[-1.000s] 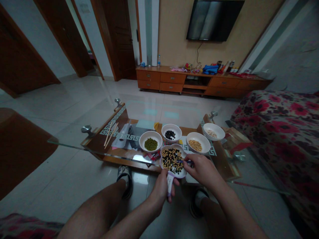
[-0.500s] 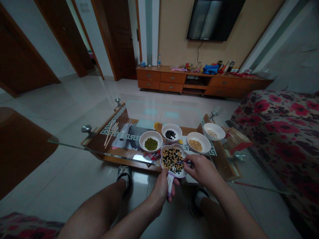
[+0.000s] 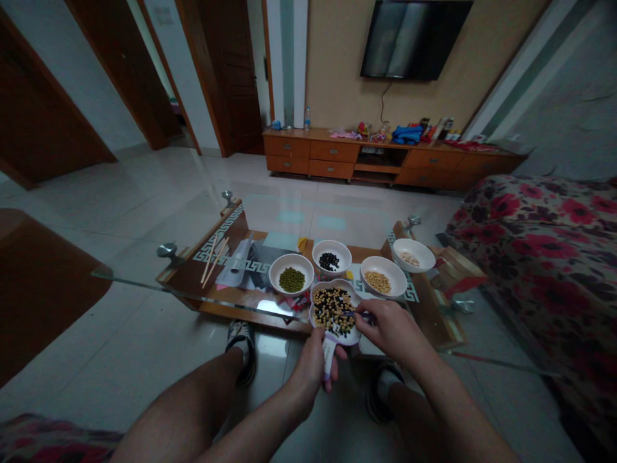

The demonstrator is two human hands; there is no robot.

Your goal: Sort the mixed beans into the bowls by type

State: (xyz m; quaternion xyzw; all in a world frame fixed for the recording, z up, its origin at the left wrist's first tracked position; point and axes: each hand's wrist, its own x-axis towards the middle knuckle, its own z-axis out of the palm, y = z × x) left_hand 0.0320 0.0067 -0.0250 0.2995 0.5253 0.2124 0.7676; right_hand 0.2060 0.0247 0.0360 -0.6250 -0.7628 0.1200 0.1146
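My left hand (image 3: 315, 363) is closed around the handle of a white flower-shaped dish (image 3: 357, 335) with a lilac edge. Mixed black and tan beans (image 3: 332, 307) cover most of its inside, with a few green ones low down. My right hand (image 3: 385, 325) pinches a thin dark purple tool (image 3: 354, 314), its tip among the beans at the dish's right side; its exact kind is too small to tell. Beyond the dish stand white bowls: one of green beans (image 3: 292, 280), one of black beans (image 3: 329, 260), one of tan beans (image 3: 377, 281), and one of pale pieces (image 3: 409, 258).
The bowls stand on a glass coffee table (image 3: 159, 273) with a wooden shelf beneath. Two chopsticks (image 3: 214, 262) lie at its left. A floral-covered sofa (image 3: 544, 225) flanks the right side, and a low wooden cabinet (image 3: 332, 151) stands by the far wall.
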